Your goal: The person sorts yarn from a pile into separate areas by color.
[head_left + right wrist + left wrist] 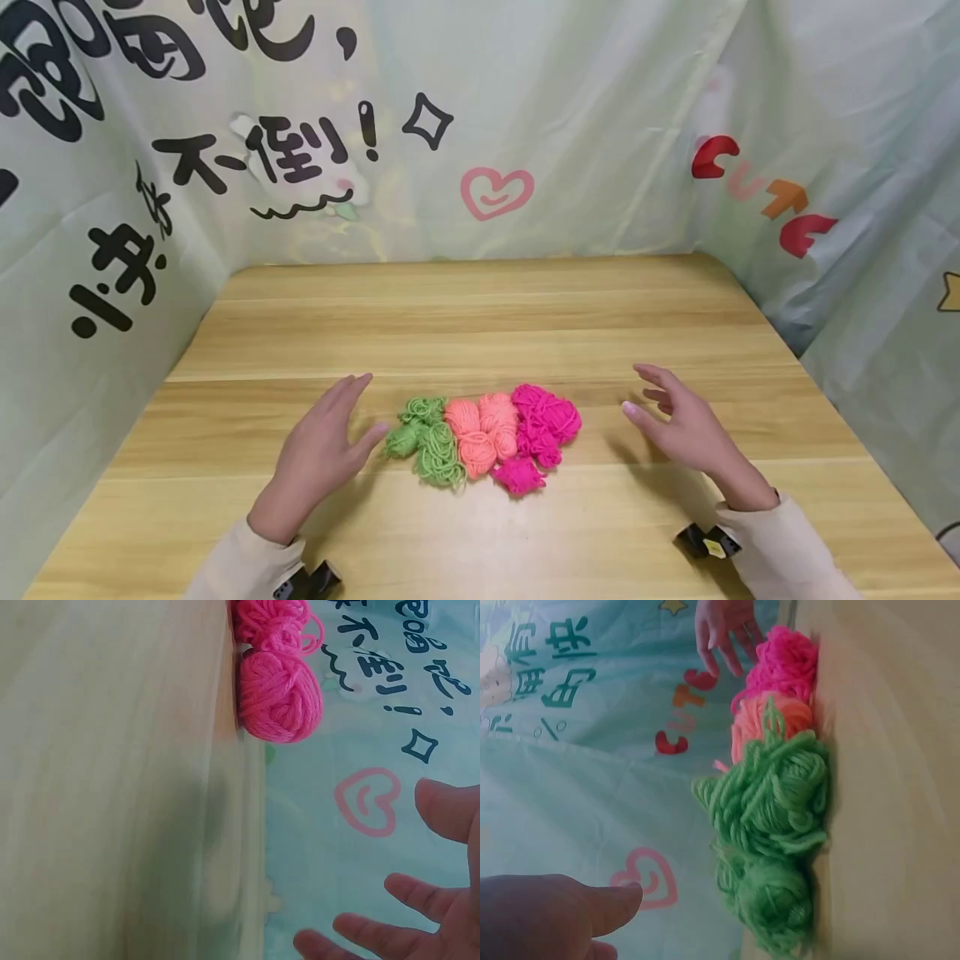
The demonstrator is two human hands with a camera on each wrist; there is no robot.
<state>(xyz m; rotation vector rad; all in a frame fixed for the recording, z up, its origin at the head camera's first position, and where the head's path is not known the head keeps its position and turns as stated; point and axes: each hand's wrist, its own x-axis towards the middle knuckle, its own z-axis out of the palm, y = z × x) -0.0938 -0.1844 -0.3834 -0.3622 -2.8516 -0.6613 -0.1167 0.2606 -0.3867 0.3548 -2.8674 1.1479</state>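
Both hands are empty: the left hand (pixel 318 454), fingers straight and thumb stretched away from them, is just beside the green yarn (pixel 440 450), while the right hand (pixel 686 429), fingers a little bent and thumb well apart, is farther off from the magenta yarn (pixel 536 425). Between them the yarn lies in a row on the table (pixel 480 317): green at the left, coral yarn (pixel 478 429) in the middle, magenta at the right, each bundle touching its neighbour. One small magenta ball (pixel 519 477) sits at the near side of the row.

It all looks light, soft and easily squashed, with little slip and nothing to break; snagging seems the likelier trouble, as the green loops lie loose. A tightly wound part, such as the magenta end ball (pixel 280 696), should give the surest hold round its middle; loose loops would be better gathered from both sides.

No label shows on the yarn. Pale sleeves (pixel 243 562) and black wrist devices (pixel 708 542) frame the near side. Behind, the curtain (pixel 600 125) bears black characters reading "不倒!", a pink heart (pixel 495 199) and the coloured letters "CUTE" (pixel 806 235); larger characters at upper left are cut off.
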